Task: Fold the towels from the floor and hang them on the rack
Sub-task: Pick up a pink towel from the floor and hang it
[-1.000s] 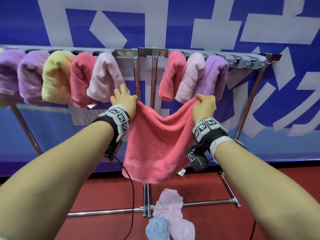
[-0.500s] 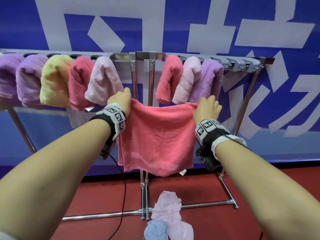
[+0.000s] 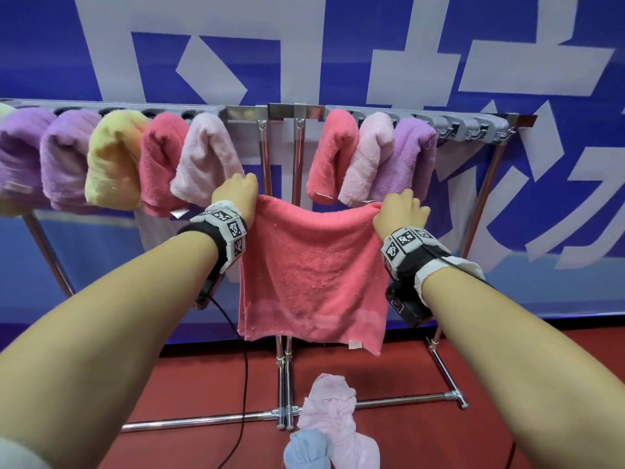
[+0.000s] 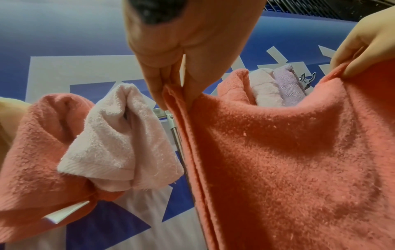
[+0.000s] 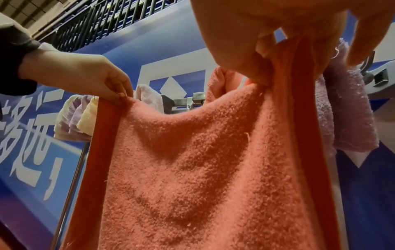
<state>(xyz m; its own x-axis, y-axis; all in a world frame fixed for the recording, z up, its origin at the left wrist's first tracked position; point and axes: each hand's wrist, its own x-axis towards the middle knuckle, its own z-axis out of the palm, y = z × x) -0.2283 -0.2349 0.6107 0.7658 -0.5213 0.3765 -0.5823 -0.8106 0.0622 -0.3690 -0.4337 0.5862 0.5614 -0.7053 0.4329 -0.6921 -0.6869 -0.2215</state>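
- Your left hand (image 3: 236, 194) pinched the upper left corner of the coral towel (image 3: 313, 275); in the left wrist view thumb and fingers (image 4: 158, 91) clamped a doubled edge.
- Your right hand (image 3: 400, 214) pinched the opposite upper corner, fingers curled over the fabric, as the right wrist view confirmed.
- The coral towel hung between your two hands, top edge sagging slightly, folded double, with a small white tag at the lower corner beneath your right hand.
- The rack (image 3: 280, 111) stood just beyond your hands, its top bar above them; the towel was in front of the twin centre posts and not on the bar.
- Hung towels beyond your left hand: pale pink towel (image 3: 206, 157) nearest, then red, yellow and two purple.
- Beyond your right hand: a coral, a pale pink and a purple towel (image 3: 411, 160).
- Below your hands, on the red floor (image 3: 203, 377), lay a crumpled pink towel (image 3: 333, 407) touching a light blue towel (image 3: 306, 450), against the rack's base bar.
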